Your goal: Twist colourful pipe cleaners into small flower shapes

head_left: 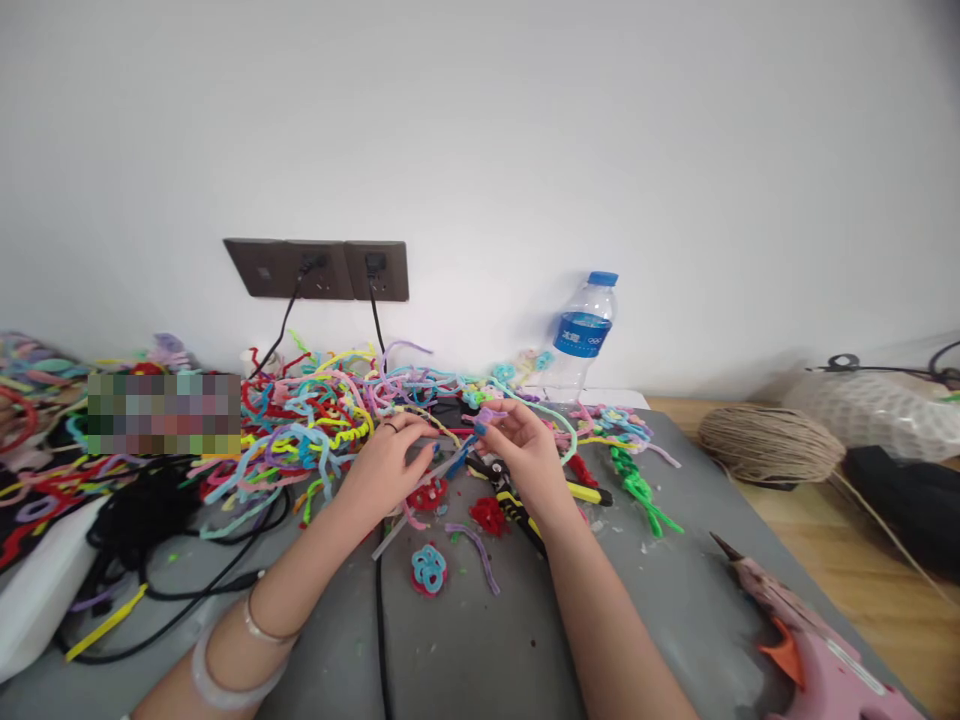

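My right hand [525, 455] pinches a purple pipe cleaner piece [491, 416] between thumb and fingers. Close on its left, my left hand [390, 465] has thumb and fingers drawn together; what lies between them is too small to make out. A translucent strip [390, 537] slants up past the left thumb towards the right fingertips, near a bit of blue. Beneath the right hand lie black-and-yellow pliers [510, 495], partly hidden. Red pipe cleaner flowers [489, 516], a blue-and-red flower [429, 568] and a loose purple stem [480, 555] rest on the grey table below.
A tangled heap of coloured pipe cleaners [322, 400] spreads along the wall. A plastic bottle [583, 335] stands behind my right hand. Right lie a green braided piece [636, 490], a twine ball [772, 443] and a pink glue gun [832, 660]. Black cables [225, 575] run left.
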`<act>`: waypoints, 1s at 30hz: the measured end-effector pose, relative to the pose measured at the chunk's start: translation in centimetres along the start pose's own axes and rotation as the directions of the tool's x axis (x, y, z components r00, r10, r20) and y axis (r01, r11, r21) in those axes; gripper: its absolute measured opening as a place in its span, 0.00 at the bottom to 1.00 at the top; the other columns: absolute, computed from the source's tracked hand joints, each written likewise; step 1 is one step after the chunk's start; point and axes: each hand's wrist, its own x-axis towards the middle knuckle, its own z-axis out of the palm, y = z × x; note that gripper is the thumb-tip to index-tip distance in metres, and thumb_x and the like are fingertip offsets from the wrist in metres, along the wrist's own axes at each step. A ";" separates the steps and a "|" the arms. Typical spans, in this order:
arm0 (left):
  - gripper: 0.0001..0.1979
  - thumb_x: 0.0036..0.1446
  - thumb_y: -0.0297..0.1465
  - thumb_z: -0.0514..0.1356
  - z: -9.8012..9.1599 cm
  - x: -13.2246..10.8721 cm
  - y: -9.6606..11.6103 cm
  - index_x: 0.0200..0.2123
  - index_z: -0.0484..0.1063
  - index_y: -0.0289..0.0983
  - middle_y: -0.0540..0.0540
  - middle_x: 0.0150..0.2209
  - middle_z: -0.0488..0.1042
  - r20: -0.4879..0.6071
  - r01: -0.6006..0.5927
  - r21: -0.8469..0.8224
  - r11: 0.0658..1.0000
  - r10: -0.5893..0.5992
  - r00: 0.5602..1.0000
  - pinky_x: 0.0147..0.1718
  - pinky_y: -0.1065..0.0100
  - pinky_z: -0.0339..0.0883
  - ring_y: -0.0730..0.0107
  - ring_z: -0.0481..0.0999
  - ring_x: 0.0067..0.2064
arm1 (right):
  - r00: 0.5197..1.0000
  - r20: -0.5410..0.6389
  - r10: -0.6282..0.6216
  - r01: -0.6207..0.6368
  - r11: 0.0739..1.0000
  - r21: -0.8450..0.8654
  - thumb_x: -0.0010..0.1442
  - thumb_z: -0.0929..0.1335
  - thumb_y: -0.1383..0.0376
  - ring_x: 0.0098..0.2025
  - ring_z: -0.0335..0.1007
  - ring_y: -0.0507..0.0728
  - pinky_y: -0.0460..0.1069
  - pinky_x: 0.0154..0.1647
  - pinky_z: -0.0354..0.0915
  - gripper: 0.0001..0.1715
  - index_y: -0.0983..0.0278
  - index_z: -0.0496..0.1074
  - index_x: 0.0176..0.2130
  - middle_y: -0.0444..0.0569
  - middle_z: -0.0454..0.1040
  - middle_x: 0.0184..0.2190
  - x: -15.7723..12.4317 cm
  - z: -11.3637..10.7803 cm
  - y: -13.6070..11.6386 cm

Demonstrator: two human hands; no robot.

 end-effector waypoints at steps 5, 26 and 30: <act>0.12 0.59 0.33 0.58 0.2 0.2 0.5 0.46 0.73 0.37 0.41 0.44 0.76 0.091 0.130 -0.554 0.822 -0.095 0.991 0.39 0.66 0.72 0.63 0.77 0.42 | 0.982 0.147 -0.122 0.145 0.976 -0.163 0.52 0.73 0.63 0.33 0.68 0.54 0.48 0.32 0.65 0.09 0.60 0.70 0.32 0.45 0.71 0.31 -0.7 1.1 0.0; 0.08 0.56 0.25 0.60 0.1 0.1 1.0 0.37 0.78 0.38 0.44 0.39 0.76 -0.146 -0.083 -0.377 0.923 0.029 0.989 0.37 0.68 0.72 0.64 0.76 0.42 | 0.982 0.186 -0.023 0.063 0.976 -0.209 0.58 0.69 0.58 0.27 0.67 0.53 0.48 0.28 0.65 0.10 0.61 0.75 0.36 0.46 0.73 0.28 -0.7 0.6 -0.3; 0.11 0.56 0.24 0.59 0.3 0.1 0.9 0.40 0.78 0.40 0.44 0.40 0.78 -0.153 -0.135 -0.281 0.950 0.095 0.984 0.38 0.66 0.73 0.64 0.77 0.42 | 0.977 0.210 0.024 0.019 0.979 -0.201 0.52 0.73 0.57 0.28 0.67 0.53 0.47 0.28 0.64 0.11 0.62 0.74 0.32 0.45 0.73 0.28 -0.6 0.7 -0.1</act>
